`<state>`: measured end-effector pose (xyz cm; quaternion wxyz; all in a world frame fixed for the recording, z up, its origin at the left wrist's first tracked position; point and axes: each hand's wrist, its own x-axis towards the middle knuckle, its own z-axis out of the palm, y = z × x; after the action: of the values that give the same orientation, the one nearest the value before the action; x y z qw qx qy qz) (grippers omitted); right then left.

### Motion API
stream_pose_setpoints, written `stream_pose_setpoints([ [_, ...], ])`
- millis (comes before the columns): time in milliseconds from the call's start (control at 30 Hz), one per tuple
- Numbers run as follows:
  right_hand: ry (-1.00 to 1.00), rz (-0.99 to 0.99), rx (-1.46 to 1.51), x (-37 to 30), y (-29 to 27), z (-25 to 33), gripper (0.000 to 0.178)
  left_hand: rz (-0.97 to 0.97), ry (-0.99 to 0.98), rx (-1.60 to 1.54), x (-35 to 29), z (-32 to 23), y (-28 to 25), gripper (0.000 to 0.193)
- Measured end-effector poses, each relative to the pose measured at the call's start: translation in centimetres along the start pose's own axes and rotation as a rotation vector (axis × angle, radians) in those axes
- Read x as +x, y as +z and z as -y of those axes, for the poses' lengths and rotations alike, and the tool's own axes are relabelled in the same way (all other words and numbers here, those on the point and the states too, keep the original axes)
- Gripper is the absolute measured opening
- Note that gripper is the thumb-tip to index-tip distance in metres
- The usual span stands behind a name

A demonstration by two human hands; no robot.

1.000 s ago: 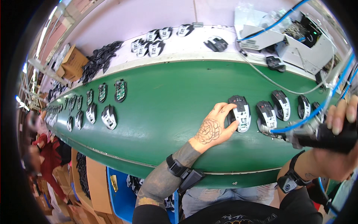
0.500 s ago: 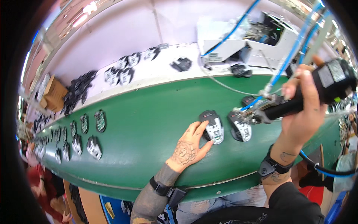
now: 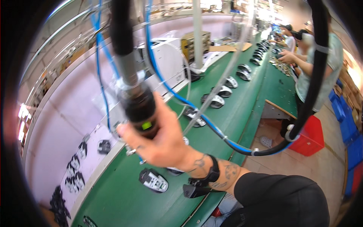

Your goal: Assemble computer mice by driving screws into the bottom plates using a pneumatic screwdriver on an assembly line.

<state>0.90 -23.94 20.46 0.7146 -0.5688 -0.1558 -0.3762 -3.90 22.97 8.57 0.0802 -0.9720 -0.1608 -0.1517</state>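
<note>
Gripping a black tool (image 3: pixel 139 104), the right hand (image 3: pixel 165 140) hangs above the green belt (image 3: pixel 121 189), near a mouse shell (image 3: pixel 153 181).

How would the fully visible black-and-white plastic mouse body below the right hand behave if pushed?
The mouse body looks rigid, so probably won't bend. Lying flat on the smooth-looking green worktop, it would likely slide, not roll. Openings in its white part suggest some fragility.

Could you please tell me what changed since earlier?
The view has swung right. The left hand has let go of the mouse and left the view. The black tool has swung from sideways to near upright. The right hand still grips it; mice remain on the green belt.
</note>
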Motion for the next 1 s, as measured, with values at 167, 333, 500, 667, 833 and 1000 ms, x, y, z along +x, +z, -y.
stream_pose_setpoints([
  [167,-0.148,0.001,-0.114,-0.1,0.9,0.0,0.042,0.046,-0.086,-0.004,-1.4,9.4,5.7,0.055],
  [333,-0.157,0.015,-0.127,-0.3,1.1,0.2,0.041,0.030,0.046,-0.309,0.6,8.5,5.5,0.048],
  [500,-0.041,0.058,-0.082,-0.5,1.3,0.6,0.039,-0.130,0.069,-0.289,5.8,4.7,5.5,0.052],
  [667,-0.126,0.055,-0.070,-0.5,1.5,-0.2,0.037,0.073,0.021,-0.191,10.6,4.7,8.7,0.059],
  [833,-0.112,0.092,-0.076,-0.6,1.5,-0.1,0.038,0.201,-0.021,0.000,10.8,3.6,9.8,0.063],
  [1000,-0.121,0.067,-0.091,-1.3,1.4,-0.9,0.040,0.236,0.056,-0.224,13.4,6.5,12.0,0.060],
])
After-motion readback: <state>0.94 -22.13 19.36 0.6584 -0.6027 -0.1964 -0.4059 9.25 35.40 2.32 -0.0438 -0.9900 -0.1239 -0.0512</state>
